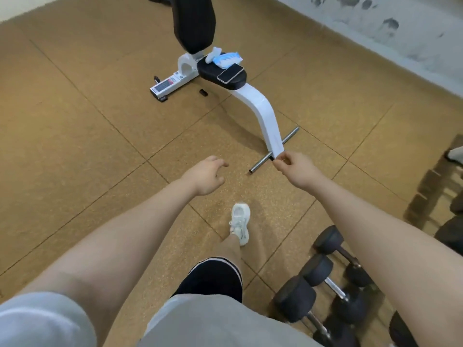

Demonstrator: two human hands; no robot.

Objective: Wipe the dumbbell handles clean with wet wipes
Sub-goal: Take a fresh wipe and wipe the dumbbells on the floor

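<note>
While both bare arms are reaching out over the tan cork floor, the left hand [209, 175] is hanging loosely curled and holding nothing, and the right hand [295, 166] is pinching something I cannot make out. The black hex-headed dumbbells with steel handles [333, 279] are lying near right, well apart from the blue-and-white wet wipe packet [229, 59] sitting far off on the black padded bench seat [213, 71] (beside a smartphone [230, 73]). Grabbing the packet carelessly is likely risking knocking that phone off.

The person wears grey short sleeves [37, 319], black shorts [213, 279] with a pale hem stripe, and a white sneaker [240, 221].
</note>
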